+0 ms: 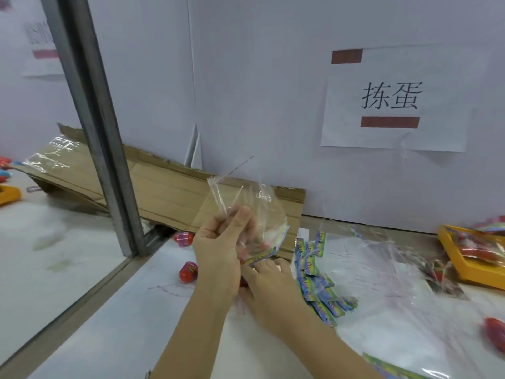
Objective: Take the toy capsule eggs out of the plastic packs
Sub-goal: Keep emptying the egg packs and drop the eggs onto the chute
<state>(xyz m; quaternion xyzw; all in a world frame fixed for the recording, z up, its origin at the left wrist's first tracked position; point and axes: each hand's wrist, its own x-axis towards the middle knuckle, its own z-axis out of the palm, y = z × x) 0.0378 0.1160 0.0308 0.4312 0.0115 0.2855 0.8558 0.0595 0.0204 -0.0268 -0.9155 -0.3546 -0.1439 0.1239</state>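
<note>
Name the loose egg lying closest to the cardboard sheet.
The pinkish egg at the cardboard's edge, left of the left hand; the red egg and far-right egg lie farther out.

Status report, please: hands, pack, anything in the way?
Left hand grips clear plastic pack, raised. Right hand just beneath it, grip unclear. Red egg lies loose left of hands; nothing blocking.

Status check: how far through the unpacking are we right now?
Done: two red eggs lie loose on the table, beside emptied bags and discarded header cards. In hand: the left hand pinches a clear pack; the right hand is at its lower end. Left: seemingly full packs in the yellow tray.
</note>
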